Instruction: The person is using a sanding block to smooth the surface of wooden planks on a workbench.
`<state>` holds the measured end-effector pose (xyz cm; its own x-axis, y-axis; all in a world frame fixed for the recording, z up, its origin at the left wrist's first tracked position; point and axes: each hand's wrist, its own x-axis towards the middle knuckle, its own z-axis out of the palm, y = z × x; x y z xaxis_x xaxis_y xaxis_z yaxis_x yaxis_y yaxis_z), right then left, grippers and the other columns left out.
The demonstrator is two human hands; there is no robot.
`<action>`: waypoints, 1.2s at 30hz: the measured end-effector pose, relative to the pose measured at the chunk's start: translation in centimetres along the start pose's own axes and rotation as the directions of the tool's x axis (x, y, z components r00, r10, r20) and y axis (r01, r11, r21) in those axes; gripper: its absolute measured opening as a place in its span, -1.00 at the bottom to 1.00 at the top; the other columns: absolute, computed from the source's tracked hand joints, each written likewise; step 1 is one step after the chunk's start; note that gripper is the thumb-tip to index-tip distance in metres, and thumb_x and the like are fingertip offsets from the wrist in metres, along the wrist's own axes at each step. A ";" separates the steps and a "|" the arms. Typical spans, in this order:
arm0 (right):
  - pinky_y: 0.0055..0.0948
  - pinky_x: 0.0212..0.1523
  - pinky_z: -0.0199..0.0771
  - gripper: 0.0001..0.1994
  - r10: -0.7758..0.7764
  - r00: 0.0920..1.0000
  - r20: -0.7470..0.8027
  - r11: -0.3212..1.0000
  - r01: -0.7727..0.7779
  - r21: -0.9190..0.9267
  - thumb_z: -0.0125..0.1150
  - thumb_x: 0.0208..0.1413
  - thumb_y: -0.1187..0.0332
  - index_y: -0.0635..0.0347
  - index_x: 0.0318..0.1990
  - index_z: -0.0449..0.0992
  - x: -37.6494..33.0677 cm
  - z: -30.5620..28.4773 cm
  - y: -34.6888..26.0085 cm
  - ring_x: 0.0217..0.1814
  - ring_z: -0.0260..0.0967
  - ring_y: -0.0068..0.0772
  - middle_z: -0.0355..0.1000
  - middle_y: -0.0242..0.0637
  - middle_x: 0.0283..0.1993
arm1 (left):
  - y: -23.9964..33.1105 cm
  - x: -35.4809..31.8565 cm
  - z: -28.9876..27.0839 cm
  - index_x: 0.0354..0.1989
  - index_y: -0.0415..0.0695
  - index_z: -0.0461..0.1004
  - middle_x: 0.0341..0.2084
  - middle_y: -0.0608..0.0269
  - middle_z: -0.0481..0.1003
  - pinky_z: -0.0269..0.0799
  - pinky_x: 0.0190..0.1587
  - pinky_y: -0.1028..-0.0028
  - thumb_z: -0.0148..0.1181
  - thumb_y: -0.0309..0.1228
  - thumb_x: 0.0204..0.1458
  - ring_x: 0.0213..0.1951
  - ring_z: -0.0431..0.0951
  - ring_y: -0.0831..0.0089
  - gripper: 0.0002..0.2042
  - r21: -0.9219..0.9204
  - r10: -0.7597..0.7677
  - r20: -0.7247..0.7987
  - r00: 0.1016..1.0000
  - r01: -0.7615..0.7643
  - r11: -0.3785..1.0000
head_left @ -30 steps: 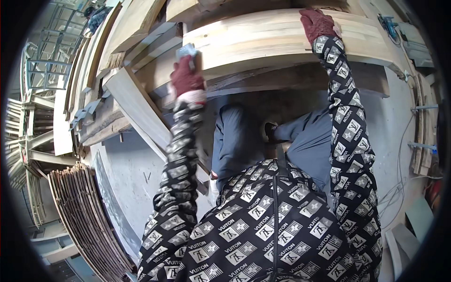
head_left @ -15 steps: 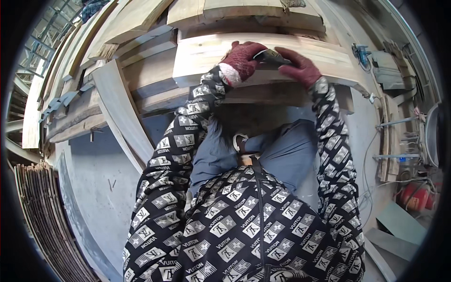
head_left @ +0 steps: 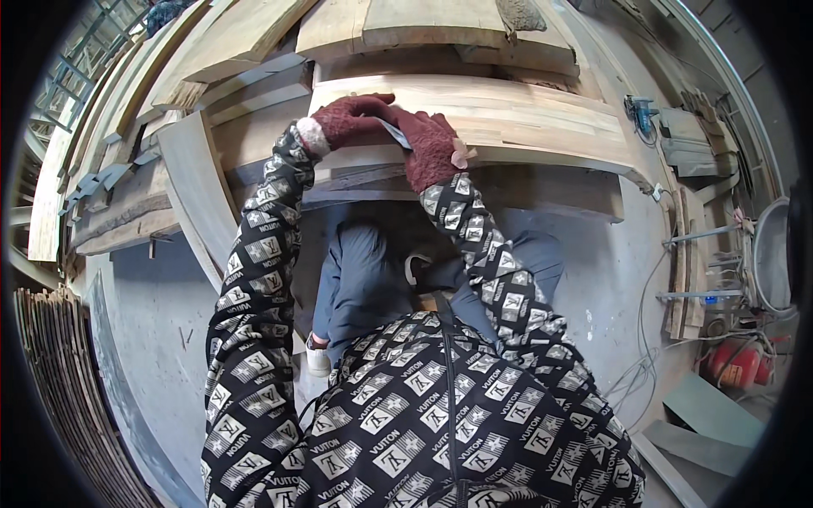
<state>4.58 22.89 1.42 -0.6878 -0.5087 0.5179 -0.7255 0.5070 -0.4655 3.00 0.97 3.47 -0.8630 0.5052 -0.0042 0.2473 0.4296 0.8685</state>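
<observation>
**Hands meet on the laminated board**

Right hand [head_left: 432,148], in a maroon glove, presses flat on the pale laminated wooden board [head_left: 525,118]; left hand [head_left: 351,118] pinches a small grey sheet [head_left: 391,132] between them. Beyond lie stacked planks [head_left: 406,25].

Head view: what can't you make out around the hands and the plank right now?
- Small grey thing between the left hand and right hand: mostly covered by the gloves, kind unclear.
- Fingertips: hidden in gloves, grip not readable.
- Plank underside: in shadow.
- Plank's near edge: partly hidden by the sleeves.
- Blue tool on the bench: too small to identify.
</observation>
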 end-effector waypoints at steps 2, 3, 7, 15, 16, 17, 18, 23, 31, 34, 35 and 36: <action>-0.24 0.16 0.21 -0.58 0.044 0.999 0.026 0.991 -0.041 -0.127 0.13 -0.15 0.51 0.07 -0.02 0.46 -0.4 0.2 0.0 0.06 0.35 -0.16 0.46 -0.19 -0.05 | -1.8 0.2 0.1 0.04 -0.19 0.44 0.21 0.09 0.28 0.18 0.23 0.40 0.08 -0.45 0.07 0.19 0.30 0.32 -0.67 -0.285 0.042 -0.135 0.990 -0.079 0.955; -0.24 0.16 0.21 -0.58 0.053 0.998 0.034 0.990 -0.048 -0.134 0.13 -0.15 0.51 0.07 -0.02 0.46 -0.5 0.3 0.2 0.06 0.35 -0.16 0.46 -0.19 -0.05 | -2.8 0.3 0.3 0.03 -0.18 0.46 0.19 0.11 0.31 0.18 0.22 0.41 0.05 -0.48 0.06 0.16 0.33 0.32 -0.68 -0.530 0.036 -0.272 0.961 -0.182 0.828; -0.14 0.19 0.24 -0.51 -0.239 0.971 -0.007 0.957 0.234 -0.170 0.12 -0.19 0.61 0.11 0.02 0.46 -1.6 0.5 2.3 0.11 0.35 -0.04 0.45 -0.11 0.00 | -5.9 -0.5 -1.9 0.08 -0.12 0.41 0.16 0.06 0.34 0.16 0.23 0.35 0.02 -0.23 0.14 0.17 0.34 0.25 -0.62 0.122 -0.191 -0.559 0.807 0.308 0.944; -0.29 0.18 0.32 -0.57 0.218 0.942 -0.254 0.941 -0.272 -0.202 -0.04 -0.02 0.65 0.01 0.00 0.51 -8.6 -12.1 16.8 0.11 0.39 -0.10 0.47 -0.09 -0.01 | -0.6 0.2 0.6 0.22 -0.13 0.24 -0.01 -0.18 0.44 0.25 0.17 0.14 -0.08 0.01 0.14 0.08 0.41 -0.08 -0.43 0.200 -0.350 -0.806 0.477 0.777 0.597; -0.29 0.17 0.34 -0.57 0.346 0.917 -0.197 0.897 -0.385 -0.218 -0.01 -0.01 0.62 0.01 0.02 0.50 -7.3 -12.3 16.3 0.10 0.39 -0.08 0.47 -0.09 -0.02 | -0.6 -1.1 0.4 0.17 -0.12 0.27 -0.05 -0.17 0.47 0.28 0.12 0.12 -0.09 -0.01 0.16 0.04 0.44 -0.09 -0.47 0.207 -0.344 -0.826 0.446 0.808 0.552; -0.28 0.15 0.36 -0.57 0.482 0.859 -0.175 0.815 -0.513 -0.271 0.02 -0.01 0.60 0.02 0.04 0.48 -6.5 -13.8 15.7 0.10 0.39 -0.07 0.48 -0.09 -0.02 | -0.6 -0.5 0.3 0.12 -0.11 0.30 -0.10 -0.17 0.49 0.32 0.08 0.09 -0.11 -0.02 0.17 -0.01 0.47 -0.10 -0.51 0.235 -0.324 -0.829 0.456 0.809 0.538; -0.22 0.13 0.37 -0.56 0.397 0.899 -0.184 0.831 -0.437 -0.343 0.05 -0.03 0.56 0.06 0.07 0.45 -6.3 -12.8 17.5 0.10 0.39 -0.05 0.47 -0.06 -0.01 | -0.9 -0.2 0.5 0.08 -0.11 0.31 -0.12 -0.16 0.50 0.33 0.05 0.08 -0.11 -0.03 0.17 -0.02 0.48 -0.10 -0.54 0.257 -0.304 -0.832 0.464 0.808 0.530; -0.19 0.13 0.30 -0.63 0.143 0.989 0.030 0.962 -0.132 -0.239 0.11 -0.03 0.38 0.09 0.00 0.50 0.5 2.5 7.1 0.08 0.34 -0.03 0.44 -0.08 0.01 | -0.7 0.4 1.1 0.06 -0.10 0.32 -0.12 -0.17 0.50 0.33 0.03 0.07 -0.11 -0.04 0.16 -0.04 0.48 -0.12 -0.56 0.239 -0.327 -0.814 0.480 0.790 0.565; -0.19 0.21 0.27 -0.57 -0.024 0.993 -0.114 0.999 0.021 -0.028 0.10 -0.10 0.56 0.11 0.02 0.49 -1.3 0.0 12.0 0.14 0.32 0.01 0.44 -0.10 0.05 | -2.8 -1.0 -0.1 0.25 -0.05 0.24 0.07 -0.11 0.41 0.25 0.18 0.17 -0.18 -0.01 0.19 0.12 0.40 -0.01 -0.46 0.169 -0.401 -0.806 0.436 0.818 0.549; -0.26 0.13 0.35 -0.59 0.337 0.921 -0.197 0.892 -0.379 -0.245 0.11 0.00 0.53 -0.01 0.06 0.48 -4.1 -10.1 20.5 0.09 0.38 0.01 0.44 -0.05 0.03 | -2.4 0.3 -0.3 0.20 -0.05 0.27 -0.04 -0.14 0.47 0.30 0.10 0.08 -0.20 -0.05 0.19 0.03 0.46 -0.06 -0.51 0.045 -0.490 -0.803 0.340 0.855 0.517; -0.29 0.11 0.37 -0.63 0.358 0.899 -0.254 0.855 -0.425 -0.298 0.10 0.07 0.47 -0.12 0.05 0.49 -5.4 -13.1 23.5 0.10 0.40 -0.05 0.45 -0.06 0.03 | -1.5 1.5 0.3 0.18 -0.05 0.28 -0.06 -0.14 0.48 0.31 0.08 0.06 -0.19 -0.05 0.19 0.01 0.47 -0.07 -0.52 0.028 -0.520 -0.794 0.316 0.872 0.489; -0.29 0.12 0.37 -0.67 0.424 0.873 -0.242 0.795 -0.486 -0.362 0.12 0.11 0.35 -0.18 0.05 0.49 -6.3 -15.5 26.2 0.11 0.41 -0.10 0.47 -0.08 0.01 | -0.9 2.2 0.8 0.17 -0.04 0.29 -0.08 -0.14 0.49 0.31 0.07 0.05 -0.18 -0.03 0.18 -0.01 0.48 -0.08 -0.52 0.044 -0.466 -0.824 0.322 0.856 0.515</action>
<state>-9.72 50.17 -2.93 -0.9016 -0.0609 0.4282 -0.2332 0.9023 -0.3626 1.28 2.32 2.28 -0.7564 -0.6542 0.0029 -0.5920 0.6864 0.4224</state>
